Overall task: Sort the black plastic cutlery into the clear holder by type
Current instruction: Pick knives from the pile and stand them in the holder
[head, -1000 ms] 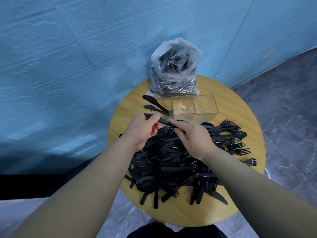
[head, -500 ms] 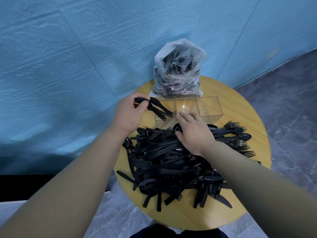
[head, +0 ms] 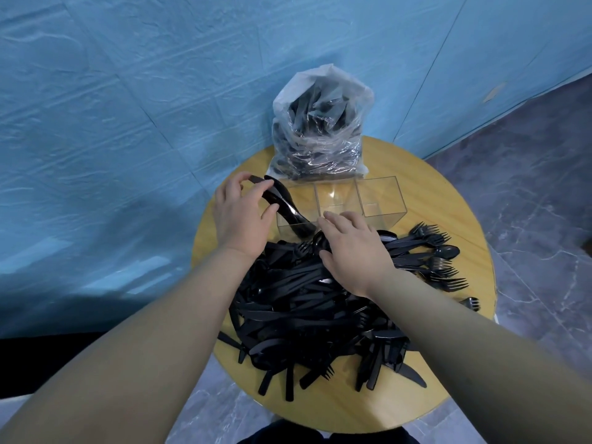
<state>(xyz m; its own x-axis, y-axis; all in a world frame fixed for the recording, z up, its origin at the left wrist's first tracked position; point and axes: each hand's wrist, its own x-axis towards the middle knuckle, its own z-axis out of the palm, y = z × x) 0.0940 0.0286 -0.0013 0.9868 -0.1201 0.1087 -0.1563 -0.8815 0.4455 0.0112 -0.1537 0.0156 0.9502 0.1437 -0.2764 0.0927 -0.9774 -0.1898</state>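
A clear three-part holder (head: 381,195) stands at the back of the round wooden table (head: 455,376). Black knives (head: 290,213) lean in its left compartment, handles sticking up to the left. My left hand (head: 238,216) pinches the upper ends of those knives between thumb and fingers. The middle and right compartments look bare. A big pile of black plastic cutlery (head: 307,302) covers the table's middle. My right hand (head: 355,248) lies on the pile's far edge, just in front of the holder, fingers spread and slightly bent.
A clear plastic bag (head: 317,136) full of more black cutlery stands behind the holder against the blue wall. Forks and a spoon (head: 445,253) lie spread at the pile's right side. The table edge drops to a grey tiled floor on the right.
My left hand carried a knife from above the pile back to the holder's left compartment. My right hand let go of it and came down onto the pile's far edge.
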